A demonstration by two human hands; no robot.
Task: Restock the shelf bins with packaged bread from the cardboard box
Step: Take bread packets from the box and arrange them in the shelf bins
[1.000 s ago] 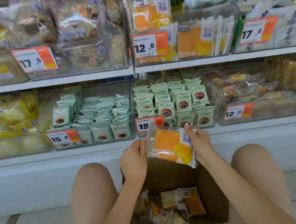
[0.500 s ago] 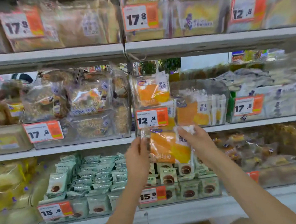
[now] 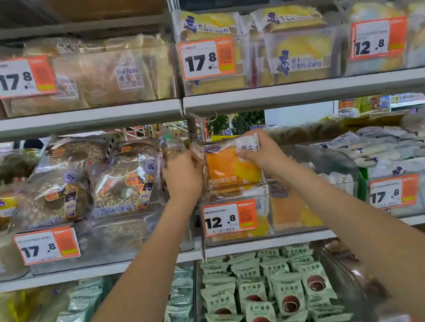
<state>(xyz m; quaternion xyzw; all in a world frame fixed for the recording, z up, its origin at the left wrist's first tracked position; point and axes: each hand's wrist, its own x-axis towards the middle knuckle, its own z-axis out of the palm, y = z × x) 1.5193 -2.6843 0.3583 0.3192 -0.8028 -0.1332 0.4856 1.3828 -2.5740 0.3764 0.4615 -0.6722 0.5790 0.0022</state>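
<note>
1. Both hands are raised to the middle shelf and share one load: the left hand (image 3: 184, 175) grips the left edge of an orange bread packet (image 3: 229, 168), and the right hand (image 3: 263, 153) pinches its upper right corner by the white label.

2. We find the packet upright, face toward us, its long axis near vertical. It sits above the front wall of the clear bin (image 3: 313, 202) marked by the 12.8 price tag (image 3: 229, 218), at that bin's left front corner.

3. We cannot tell whether the packet's lower edge already rests on the stock below or hangs free; the bin wall and tag hide it.

4. Governing relation: the bin's open space lies behind and to the right of the packet, toward the bin's rear wall. The matching orange packets (image 3: 294, 211) stand low at the front, so in our judgement the load must travel back and down.

5. We judge the right hand better placed to steer the packet inward, being on the open side; the left hand is against the upright post (image 3: 193, 131) at the bin's left edge and has little room.

6. Risk noted: the crowded grain-bread bin (image 3: 119, 186) adjoins on the left; a leftward drift would misfile the packet.

7. The cardboard box is out of view.
</note>
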